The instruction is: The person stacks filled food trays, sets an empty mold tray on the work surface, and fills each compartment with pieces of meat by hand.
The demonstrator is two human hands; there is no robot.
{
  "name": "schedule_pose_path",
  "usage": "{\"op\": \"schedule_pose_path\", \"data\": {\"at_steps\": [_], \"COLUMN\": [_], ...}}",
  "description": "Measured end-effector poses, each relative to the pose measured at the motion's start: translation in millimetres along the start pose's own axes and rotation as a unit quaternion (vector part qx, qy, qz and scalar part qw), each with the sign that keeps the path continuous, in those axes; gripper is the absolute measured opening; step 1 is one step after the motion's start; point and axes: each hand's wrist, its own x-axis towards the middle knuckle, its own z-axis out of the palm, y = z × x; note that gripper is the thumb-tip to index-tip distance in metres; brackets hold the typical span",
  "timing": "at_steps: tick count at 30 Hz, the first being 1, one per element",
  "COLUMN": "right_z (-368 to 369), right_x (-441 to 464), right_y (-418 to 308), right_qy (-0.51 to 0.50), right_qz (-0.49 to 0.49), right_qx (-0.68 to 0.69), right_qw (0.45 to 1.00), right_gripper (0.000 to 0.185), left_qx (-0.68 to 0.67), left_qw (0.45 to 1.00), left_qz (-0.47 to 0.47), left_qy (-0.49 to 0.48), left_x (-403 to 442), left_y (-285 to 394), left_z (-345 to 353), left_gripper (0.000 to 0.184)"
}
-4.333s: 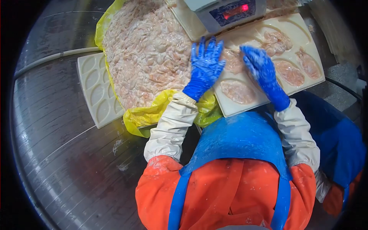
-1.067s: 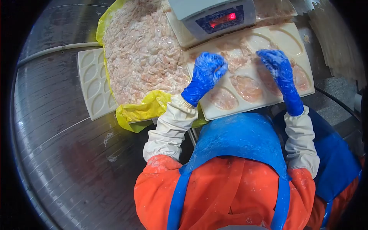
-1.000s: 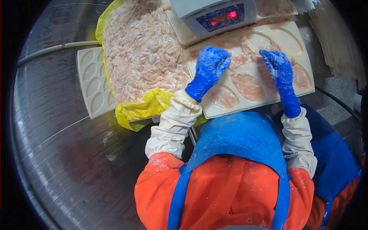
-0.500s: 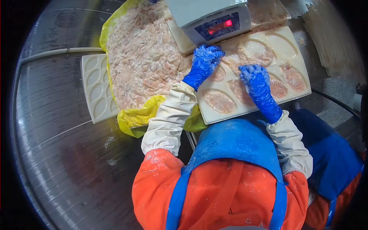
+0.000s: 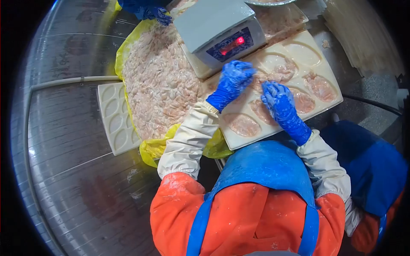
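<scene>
My left hand (image 5: 235, 81), in a blue glove, is closed on pale raw meat (image 5: 257, 80) over the upper left of a white moulded tray (image 5: 267, 135). Just to its right, my right hand (image 5: 277, 100) has its fingers curled at the lower edge of the same meat, pinching it. Flattened meat pieces lie in several oval hollows of the tray, among them one at the lower left (image 5: 242, 124) and one at the right (image 5: 320, 88). The hollow at the top right (image 5: 304, 53) holds no meat.
A scale (image 5: 230, 45) with a red display stands behind the tray. On the left, a heap of meat (image 5: 160, 85) lies on yellow plastic (image 5: 154, 149), beside another white tray (image 5: 114, 115). A co-worker's gloved hand (image 5: 162, 17) is at the top; another person's blue apron (image 5: 367, 166) is at the right.
My hands have come closer together over the tray, and the view has shifted. The co-worker's hand at the top of the heap now shows more fully.
</scene>
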Motion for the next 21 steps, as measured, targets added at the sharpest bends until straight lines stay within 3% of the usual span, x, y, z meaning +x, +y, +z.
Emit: {"op": "schedule_pose_path", "data": {"at_steps": [2,3,5,7,10,12,13,17,19,21], "right_z": [5,11,18,11,-5,-3,4,5,1,0], "right_x": [6,3,3,5,20,41,40,28,25,19], "right_y": [-4,-2,4,6,7,-2,1,17,19,21], "right_qy": [-0.081,-0.08,-0.009,-0.019,-0.041,0.032,-0.067,-0.061,-0.091,-0.104], "right_qz": [-0.008,-0.01,0.058,0.06,0.06,-0.033,-0.024,-0.034,-0.059,-0.092], "right_qx": [0.003,0.002,-0.018,0.006,0.053,0.089,0.093,-0.001,0.029,0.056], "right_qw": [0.997,0.997,0.998,0.998,0.996,0.995,0.993,0.998,0.994,0.989], "right_gripper": [0.036,0.036,0.036,0.038,0.044,0.06,0.072,0.075,0.073,0.067], "left_qx": [-0.047,0.038,0.073,0.118,0.057,0.135,0.116,0.057,0.087,0.163], "left_qw": [0.997,0.989,0.989,0.987,0.998,0.988,0.991,0.997,0.994,0.979], "left_qz": [0.043,0.058,0.036,0.028,0.018,0.023,0.01,-0.053,-0.034,-0.075], "left_qy": [-0.047,-0.128,-0.126,-0.104,0.014,-0.07,-0.07,0.013,-0.06,-0.101], "left_x": [13,15,11,1,-15,-33,-39,-42,-35,-39], "left_y": [13,8,-14,-18,-10,2,4,6,18,-1], "left_z": [11,19,12,0,-10,-3,-7,-18,-14,8], "left_gripper": [0.022,0.016,0.017,0.024,0.031,0.031,0.029,0.023,0.015,0.012]}}
